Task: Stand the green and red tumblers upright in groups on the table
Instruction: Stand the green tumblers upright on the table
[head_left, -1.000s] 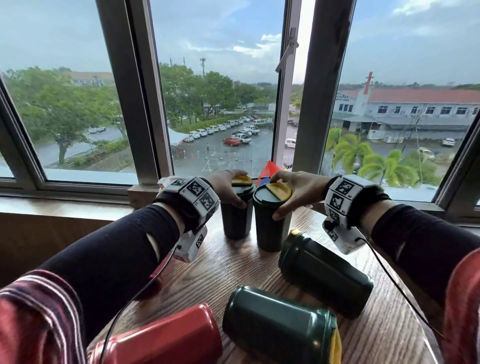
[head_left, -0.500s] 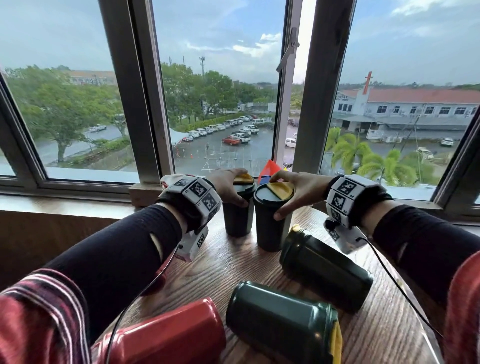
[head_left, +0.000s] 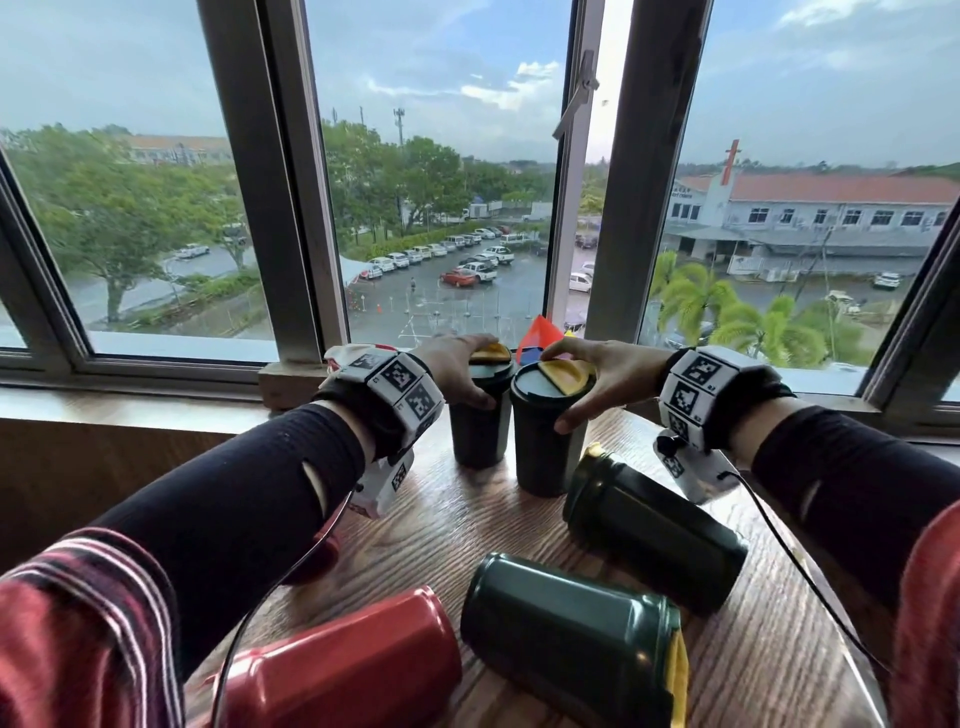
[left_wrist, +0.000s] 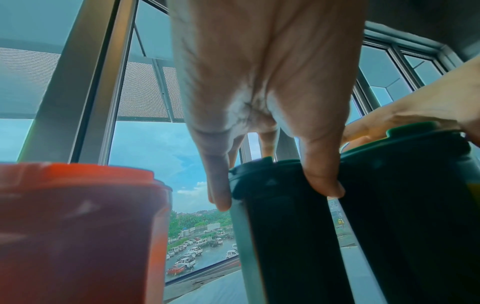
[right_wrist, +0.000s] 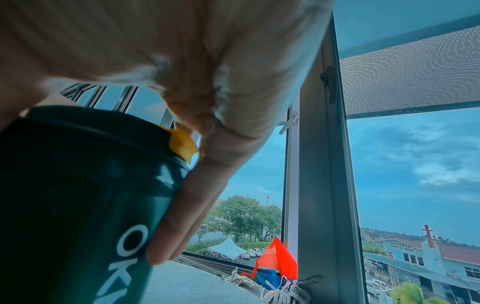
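Observation:
Two dark green tumblers with yellow lid tabs stand upright side by side at the back of the wooden table. My left hand grips the left one from above around its lid; thumb and fingers curl over the rim in the left wrist view. My right hand grips the right one the same way. Two more green tumblers lie on their sides, one at the right and one near me. A red tumbler lies on its side at the front left.
Another red tumbler stands just left of my left hand, mostly hidden under my left forearm in the head view. A window sill and a window run behind the table. A red and blue flag sits on the sill behind the upright tumblers.

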